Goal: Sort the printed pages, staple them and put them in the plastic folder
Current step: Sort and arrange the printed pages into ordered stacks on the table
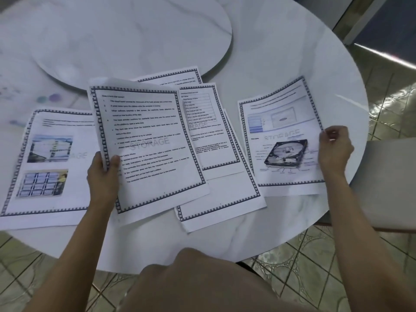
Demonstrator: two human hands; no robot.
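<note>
Lying at the right of the round white marble table: white printed page with a hard-disk drawing, long axis running away from the body, tilted slightly right. Pinching its right edge, right hand, fingers closed on the paper. Holding up a white bordered page of text by its left edge, left hand, thumb over the sheet. Lying between them: overlapping pages. Likely gathering rightmost sheet leftward next; right hand nearer.
</note>
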